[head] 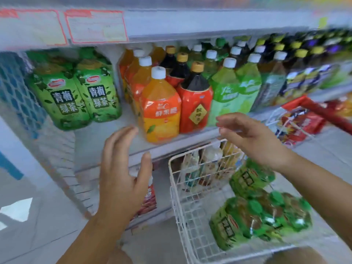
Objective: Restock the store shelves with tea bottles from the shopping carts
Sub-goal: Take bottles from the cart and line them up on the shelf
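My left hand is raised in front of the shelf lip, fingers straight and close together, holding nothing. My right hand hangs above the cart with its fingers loosely spread, and it too holds nothing. Below and between them sits the cart, made of white wire. The tea packs lie on their sides in it, with green wrap and green caps, one partly under my right forearm. A few other bottles stand at the cart's far end, too blurred to name.

I judge the step in hand to be fetching the next pack. I'd bring both hands down to the nearest one and take it at each end, since a wrapped bundle probably sags if lifted by a corner. I'd raise it clear of the wire rim before swinging left.

The likely spot is the bare stretch of shelf between the two green tea bottles at the left and the orange bottle. I'd set the pack down label forward and slide it back. The orange bottle stands right at the front edge — a nudge could tip it off.

The shelf is white and looks smooth, and price tags are fixed on the rail above it. Right of the orange bottle come a red bottle, pale green bottles and darker rows that blur away. Red bags lie lower at the far right, and the floor is pale.
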Available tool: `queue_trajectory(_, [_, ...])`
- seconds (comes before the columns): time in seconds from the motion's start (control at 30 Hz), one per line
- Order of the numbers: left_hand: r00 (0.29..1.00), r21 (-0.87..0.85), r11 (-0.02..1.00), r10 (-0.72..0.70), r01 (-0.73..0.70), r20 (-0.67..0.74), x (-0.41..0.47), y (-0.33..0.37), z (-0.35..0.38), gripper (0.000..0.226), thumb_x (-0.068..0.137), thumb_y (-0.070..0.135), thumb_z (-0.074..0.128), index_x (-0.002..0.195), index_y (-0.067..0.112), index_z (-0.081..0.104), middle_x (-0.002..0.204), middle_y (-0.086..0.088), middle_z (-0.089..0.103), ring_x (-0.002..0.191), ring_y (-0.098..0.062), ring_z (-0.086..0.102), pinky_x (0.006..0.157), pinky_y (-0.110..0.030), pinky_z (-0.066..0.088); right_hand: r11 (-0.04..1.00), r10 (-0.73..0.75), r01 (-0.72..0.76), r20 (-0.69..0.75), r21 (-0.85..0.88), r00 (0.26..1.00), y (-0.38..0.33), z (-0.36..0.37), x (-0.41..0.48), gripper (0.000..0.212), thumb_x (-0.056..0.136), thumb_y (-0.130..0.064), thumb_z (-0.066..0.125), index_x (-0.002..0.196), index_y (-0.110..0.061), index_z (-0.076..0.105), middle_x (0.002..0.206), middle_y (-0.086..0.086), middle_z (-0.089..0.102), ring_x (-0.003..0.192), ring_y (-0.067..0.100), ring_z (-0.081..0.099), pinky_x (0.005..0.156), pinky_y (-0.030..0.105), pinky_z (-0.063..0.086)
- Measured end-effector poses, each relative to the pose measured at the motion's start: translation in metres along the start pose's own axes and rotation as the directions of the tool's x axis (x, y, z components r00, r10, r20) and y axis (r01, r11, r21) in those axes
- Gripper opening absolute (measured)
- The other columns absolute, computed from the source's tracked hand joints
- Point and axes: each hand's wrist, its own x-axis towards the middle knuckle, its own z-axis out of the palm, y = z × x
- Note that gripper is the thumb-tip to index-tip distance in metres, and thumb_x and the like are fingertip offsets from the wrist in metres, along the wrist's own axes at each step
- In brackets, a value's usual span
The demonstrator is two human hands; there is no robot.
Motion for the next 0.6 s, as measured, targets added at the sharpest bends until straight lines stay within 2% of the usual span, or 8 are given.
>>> queue_trajectory(0.07, [0.96, -0.057, 0.998, 0.042, -0.027, 0.276, -0.005, 0.016, 0.03, 0.042, 0.094, 0.038, 0.046, 0.135, 0.028, 0.049, 0.13, 0.027, 0.035, 0.121, 0.016, 0.032, 0.098, 0.0, 0.023, 0.964, 0.108, -0.128, -0.099, -0.233, 0.989, 0.044, -0.04, -0.012, 0.018, 0.09, -0.021, 0.065, 0.104, -0.033, 0.063, 0.1, -0.006, 0.069, 0.084, -0.007, 0.061, 0.075, 0.012, 0.047])
queue_trajectory(0.13, [0.872, -0.065, 0.994, 0.11, -0.09, 0.477, -0.012, 0.027, 0.059, 0.042, 0.096, 0.043, 0.045, 0.137, 0.039, 0.043, 0.131, 0.035, 0.029, 0.12, 0.021, 0.025, 0.099, -0.009, 0.029, 0.863, 0.216, -0.259, -0.146, -0.434, 0.965, 0.079, -0.068, -0.024, 0.017, 0.09, -0.023, 0.065, 0.106, -0.027, 0.067, 0.096, 0.0, 0.069, 0.083, 0.006, 0.062, 0.08, 0.024, 0.048])
queue_trajectory(0.2, [0.794, -0.072, 0.995, 0.101, -0.073, 0.599, -0.018, 0.035, 0.08, 0.043, 0.099, 0.042, 0.047, 0.141, 0.043, 0.037, 0.134, 0.038, 0.023, 0.121, 0.021, 0.02, 0.102, -0.016, 0.031, 0.733, 0.394, -0.369, -0.085, -0.571, 0.915, 0.106, -0.079, -0.032, 0.027, 0.091, -0.035, 0.061, 0.117, -0.026, 0.063, 0.105, 0.004, 0.068, 0.092, 0.018, 0.063, 0.084, 0.031, 0.048])
queue_trajectory(0.27, [0.728, -0.062, 0.997, 0.073, -0.041, 0.682, -0.024, 0.039, 0.092, 0.045, 0.1, 0.04, 0.046, 0.143, 0.044, 0.034, 0.137, 0.038, 0.02, 0.121, 0.02, 0.018, 0.099, -0.012, 0.027, 0.596, 0.547, -0.391, -0.002, -0.701, 0.837, 0.128, -0.078, -0.034, 0.047, 0.092, -0.048, 0.055, 0.131, -0.022, 0.052, 0.117, 0.01, 0.064, 0.102, 0.025, 0.061, 0.086, 0.034, 0.046])
queue_trajectory(0.33, [0.69, -0.039, 0.998, 0.058, -0.043, 0.722, -0.031, 0.038, 0.099, 0.044, 0.1, 0.039, 0.045, 0.143, 0.043, 0.034, 0.144, 0.032, 0.026, 0.124, 0.016, 0.026, 0.096, -0.011, 0.026, 0.557, 0.614, -0.406, 0.029, -0.725, 0.789, 0.147, -0.072, -0.031, 0.057, 0.092, -0.055, 0.051, 0.131, -0.014, 0.048, 0.121, 0.013, 0.061, 0.104, 0.027, 0.059, 0.081, 0.032, 0.045])
queue_trajectory(0.43, [0.686, 0.027, 0.999, 0.001, -0.03, 0.728, -0.035, 0.036, 0.1, 0.043, 0.1, 0.042, 0.045, 0.142, 0.045, 0.036, 0.147, 0.027, 0.035, 0.126, 0.005, 0.042, 0.097, -0.018, 0.038, 0.567, 0.635, -0.479, -0.015, -0.67, 0.772, 0.166, -0.06, -0.023, 0.044, 0.092, -0.056, 0.05, 0.099, -0.012, 0.051, 0.092, 0.011, 0.063, 0.074, 0.021, 0.06, 0.058, 0.028, 0.045])
queue_trajectory(0.5, [0.694, 0.054, 0.999, -0.044, 0.008, 0.718, -0.035, 0.035, 0.099, 0.042, 0.099, 0.043, 0.047, 0.139, 0.047, 0.038, 0.138, 0.03, 0.043, 0.11, 0.01, 0.049, 0.088, -0.019, 0.045, 0.555, 0.615, -0.518, -0.099, -0.651, 0.782, 0.173, -0.055, -0.021, 0.041, 0.089, -0.056, 0.055, 0.084, -0.016, 0.049, 0.077, 0.005, 0.057, 0.065, 0.018, 0.054, 0.053, 0.027, 0.04])
queue_trajectory(0.6, [0.704, 0.069, 0.997, -0.075, 0.036, 0.706, -0.034, 0.032, 0.101, 0.04, 0.096, 0.044, 0.051, 0.134, 0.051, 0.042, 0.126, 0.029, 0.053, 0.091, 0.014, 0.049, 0.082, -0.019, 0.048, 0.676, 0.526, -0.518, -0.149, -0.524, 0.837, 0.174, -0.045, -0.023, 0.032, 0.084, -0.049, 0.066, 0.084, -0.019, 0.053, 0.075, -0.001, 0.058, 0.065, 0.016, 0.056, 0.052, 0.027, 0.039])
